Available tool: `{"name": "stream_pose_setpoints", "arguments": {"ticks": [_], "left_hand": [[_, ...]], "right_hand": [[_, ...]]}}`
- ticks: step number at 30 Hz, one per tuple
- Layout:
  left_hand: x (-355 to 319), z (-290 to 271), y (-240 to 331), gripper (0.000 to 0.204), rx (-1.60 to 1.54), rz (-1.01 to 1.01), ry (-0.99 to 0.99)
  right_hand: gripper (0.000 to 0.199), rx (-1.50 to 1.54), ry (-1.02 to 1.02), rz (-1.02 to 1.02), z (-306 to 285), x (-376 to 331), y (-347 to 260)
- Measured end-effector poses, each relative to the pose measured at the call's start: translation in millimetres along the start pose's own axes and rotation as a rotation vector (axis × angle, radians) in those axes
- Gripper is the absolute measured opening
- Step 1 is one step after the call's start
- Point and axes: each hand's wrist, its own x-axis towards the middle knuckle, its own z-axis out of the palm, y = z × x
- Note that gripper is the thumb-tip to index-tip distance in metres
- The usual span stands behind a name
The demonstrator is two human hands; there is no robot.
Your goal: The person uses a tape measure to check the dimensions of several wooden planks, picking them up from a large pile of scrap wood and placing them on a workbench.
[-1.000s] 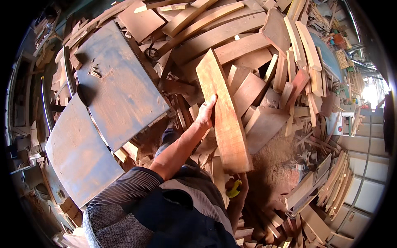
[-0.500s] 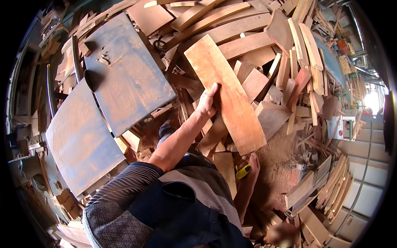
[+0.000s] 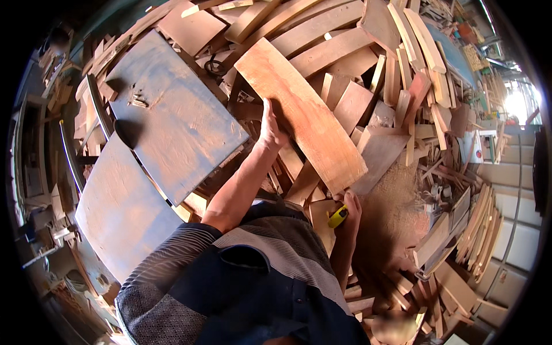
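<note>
A long reddish-brown wooden board slants across the middle, its far end to the left. My left hand grips it by the left edge, thumb pointing up along that edge and fingers hidden beneath. At the board's near end, my right hand is closed around a small yellow and black tape measure. The fingertips of that hand are at the board's near edge; whether they press on it I cannot tell.
Left of the board stands a dusty metal machine table with a few wood chips on it. Offcuts are heaped ahead and to the right. Sawdust lies right of my right hand, near a stack of thin strips.
The board has shifted left and tilted further from upright. My left thumb has moved from the board's face to its edge. My right hand has come up slightly with the tape measure.
</note>
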Motion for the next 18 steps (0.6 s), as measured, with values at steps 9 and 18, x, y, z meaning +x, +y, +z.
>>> {"name": "stream_pose_setpoints", "arguments": {"ticks": [9, 18], "left_hand": [[15, -15, 12, 0.087, 0.062, -0.081, -0.024], [7, -12, -6, 0.086, 0.142, -0.273, -0.048]], "right_hand": [[0.025, 0.086, 0.076, -0.025, 28, -13, -6], [0.04, 0.018, 0.272, 0.017, 31, -39, 20]]}}
